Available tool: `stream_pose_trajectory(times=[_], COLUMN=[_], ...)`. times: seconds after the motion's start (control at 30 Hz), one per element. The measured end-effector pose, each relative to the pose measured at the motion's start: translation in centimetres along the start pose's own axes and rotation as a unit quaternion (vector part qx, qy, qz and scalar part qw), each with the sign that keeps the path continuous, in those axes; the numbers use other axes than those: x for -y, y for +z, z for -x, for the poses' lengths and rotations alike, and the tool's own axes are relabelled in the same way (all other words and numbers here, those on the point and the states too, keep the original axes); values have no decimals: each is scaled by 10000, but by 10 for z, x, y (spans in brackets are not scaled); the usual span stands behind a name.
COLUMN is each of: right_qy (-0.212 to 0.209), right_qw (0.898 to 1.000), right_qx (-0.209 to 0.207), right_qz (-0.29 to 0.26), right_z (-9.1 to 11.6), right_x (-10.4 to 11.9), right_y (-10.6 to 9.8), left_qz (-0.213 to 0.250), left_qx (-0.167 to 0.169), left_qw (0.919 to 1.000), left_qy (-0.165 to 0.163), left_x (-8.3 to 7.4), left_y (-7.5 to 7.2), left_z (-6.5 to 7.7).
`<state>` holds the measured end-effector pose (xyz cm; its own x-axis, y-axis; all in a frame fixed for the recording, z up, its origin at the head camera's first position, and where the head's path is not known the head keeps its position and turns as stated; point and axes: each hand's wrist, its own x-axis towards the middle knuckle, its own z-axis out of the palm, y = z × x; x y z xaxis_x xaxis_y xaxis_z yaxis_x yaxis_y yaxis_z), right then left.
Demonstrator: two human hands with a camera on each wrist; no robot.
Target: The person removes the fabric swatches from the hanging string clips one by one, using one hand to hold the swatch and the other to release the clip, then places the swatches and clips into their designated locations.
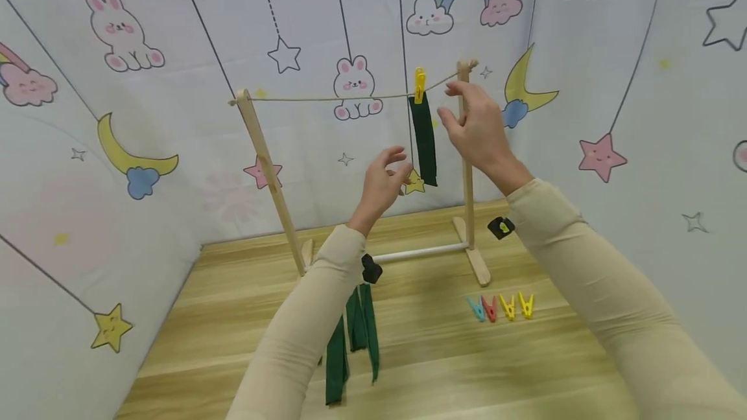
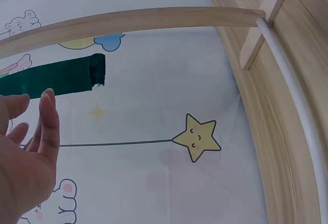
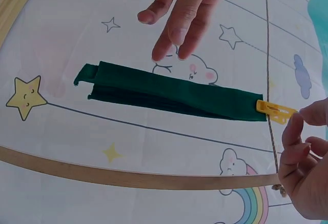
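A dark green cloth strip (image 1: 424,141) hangs from the cord (image 1: 332,99) under a yellow clothespin (image 1: 419,85). My right hand (image 1: 478,125) is just right of the clothespin, fingers loosely bent and holding nothing. In the right wrist view its fingertips look close to the pin's handle end, while the head view shows a gap. To the left of the strip my left hand (image 1: 382,183) hovers with relaxed fingers, also holding nothing. Seen from the left wrist, that hand (image 2: 31,152) is near the strip (image 2: 56,78), whose lower end is folded.
The cord runs between two wooden posts (image 1: 268,180) joined below by a white rod (image 1: 420,253). Several green strips (image 1: 335,361) lie on the wooden table (image 1: 443,368), partly behind my left sleeve. A row of blue, red and yellow clothespins (image 1: 508,306) lies at right.
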<state>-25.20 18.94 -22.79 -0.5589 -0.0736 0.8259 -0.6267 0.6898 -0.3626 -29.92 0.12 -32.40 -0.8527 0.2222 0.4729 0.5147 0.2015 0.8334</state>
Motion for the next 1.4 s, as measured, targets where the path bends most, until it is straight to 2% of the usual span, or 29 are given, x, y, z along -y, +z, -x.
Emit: stream_pose_trajectory(times=[0.1,0.23,0.4,0.6,0.7,0.93,1.13,1.4], right_qy=[9,280,642,1236,1385,1582,1705,1721], right_qw=[9998,9985,9932,9816,9770,9705,9691,9695], right_qx=[138,316,633,924,979,966,882,972], right_qz=[-126,-354,-735,-1124,-1290,-1539,-1547,-1450], right_z=[-10,-22,-37,-48,-51,-58,-61,-64], right_x=[2,4,4,2,0,0,1,-3], right_y=[4,10,17,15,14,14,13,15], left_qz=[331,884,1601,2202,2374,2538,2542,2494], left_qx=[37,162,250,475,502,391,311,306], left_qw=[9993,9950,9852,9701,9650,9624,9615,9618], left_qy=[-193,-426,-565,-903,-997,-891,-995,-1086], left_x=[1,1,-5,-8,-9,-15,-22,-20], left_y=[-3,-4,-1,13,19,22,23,25], left_z=[-5,-12,-19,-28,-30,-36,-41,-42])
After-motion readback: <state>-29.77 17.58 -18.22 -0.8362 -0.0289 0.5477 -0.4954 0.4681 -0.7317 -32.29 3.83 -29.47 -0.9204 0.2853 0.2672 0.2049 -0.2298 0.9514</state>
